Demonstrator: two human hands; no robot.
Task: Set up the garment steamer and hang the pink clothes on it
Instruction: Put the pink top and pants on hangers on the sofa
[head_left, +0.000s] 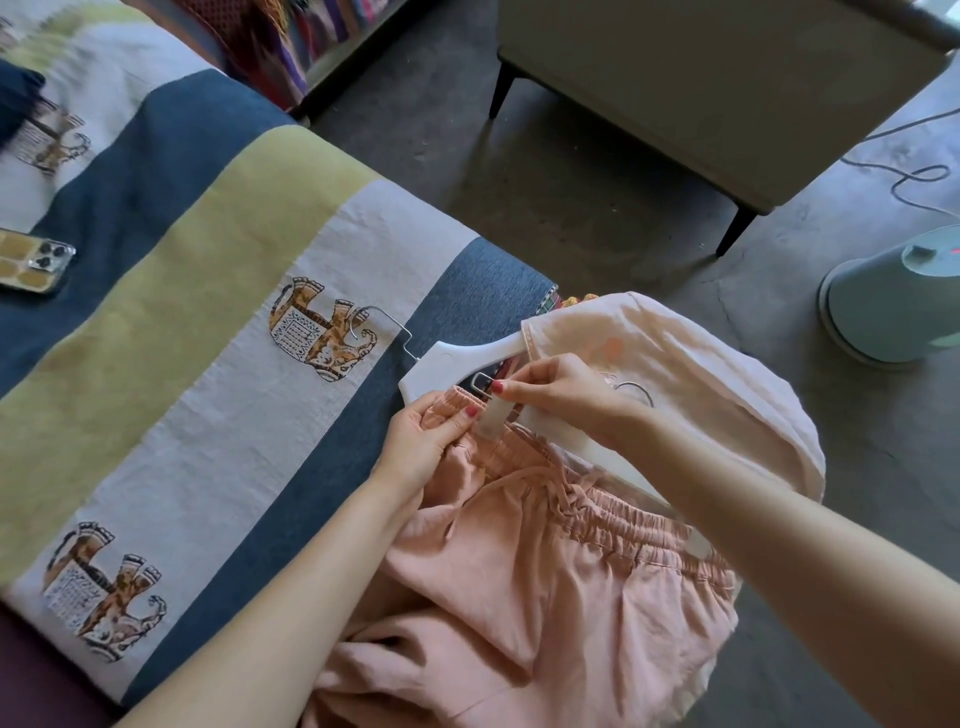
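The left hand (423, 441) grips the pink trousers' (545, 587) elastic waistband; the right hand (556, 392) pinches a clip (491, 418) of the white hanger (452, 364) onto it. Both lie at the patterned bedspread's (218, 332) near right corner, a pale pink top (691, 374) beside them.

The pink trousers (550, 587) are soft, matt, crinkled cloth with a gathered elastic waistband. The white hanger (452, 364) looks like smooth plastic, its hook (382, 325) shiny metal wire. The striped bedcover (218, 291) is coarse woven cloth. The floor (597, 208) is rough, matt concrete.
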